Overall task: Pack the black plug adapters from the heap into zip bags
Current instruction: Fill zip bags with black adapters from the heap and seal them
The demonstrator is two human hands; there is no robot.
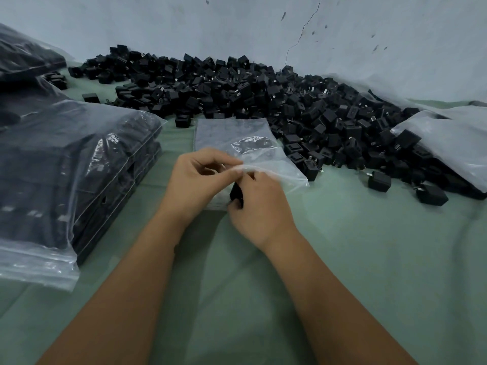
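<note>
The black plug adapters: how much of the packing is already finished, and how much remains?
Done: a stack of filled zip bags lies at the left. In hand: the left hand pinches the rim of a small clear bag, while the right hand holds one black adapter at it, not yet inside. Left: a large heap of loose adapters along the wall, so most work seems to remain.

Both forearms come up from the bottom edge bare to the wrists, with no sleeve or cuff in view, and the left hand (196, 177) and right hand (259, 206) seem ungloved and free of rings or a watch, though the motion blur hides finer detail.
</note>
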